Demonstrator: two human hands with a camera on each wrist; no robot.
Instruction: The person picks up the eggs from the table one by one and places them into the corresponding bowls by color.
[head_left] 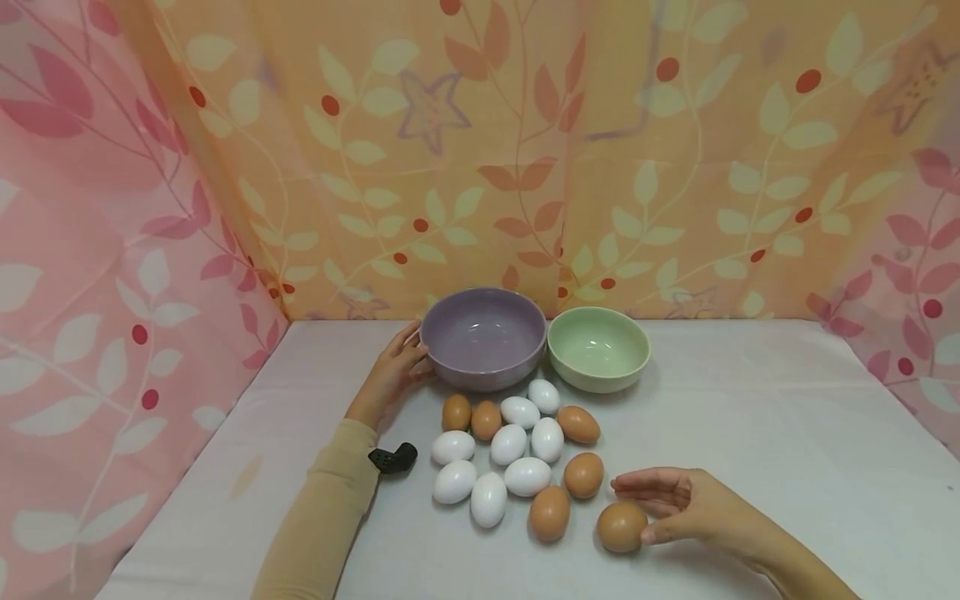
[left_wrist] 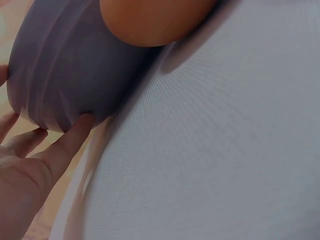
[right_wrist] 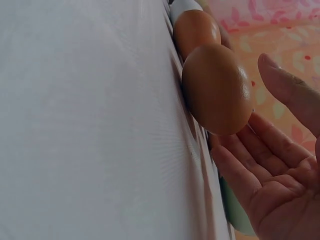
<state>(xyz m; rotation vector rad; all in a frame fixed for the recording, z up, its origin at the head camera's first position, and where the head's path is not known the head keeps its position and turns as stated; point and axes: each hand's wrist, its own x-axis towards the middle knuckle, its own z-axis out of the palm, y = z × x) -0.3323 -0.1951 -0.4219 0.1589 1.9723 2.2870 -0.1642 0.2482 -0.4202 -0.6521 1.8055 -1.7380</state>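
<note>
My left hand [head_left: 395, 367] rests against the left side of a purple bowl [head_left: 483, 379], its fairly straight fingers [left_wrist: 75, 132] touching the outer wall in the left wrist view. A light green bowl [head_left: 598, 379] stands right beside the purple one. At the front right, my right hand [head_left: 690, 504] is spread around a brown egg [head_left: 622, 527], thumb on one side and fingers behind. In the right wrist view the palm faces this egg [right_wrist: 217, 90], with the thumb standing away from the shell.
Several white eggs [head_left: 528, 477] and brown eggs [head_left: 550, 513] lie loosely grouped in front of the bowls on the white-covered table [head_left: 750, 400]. A small black device [head_left: 393, 458] sits at the left sleeve. A patterned curtain [head_left: 525, 167] hangs along the back edge.
</note>
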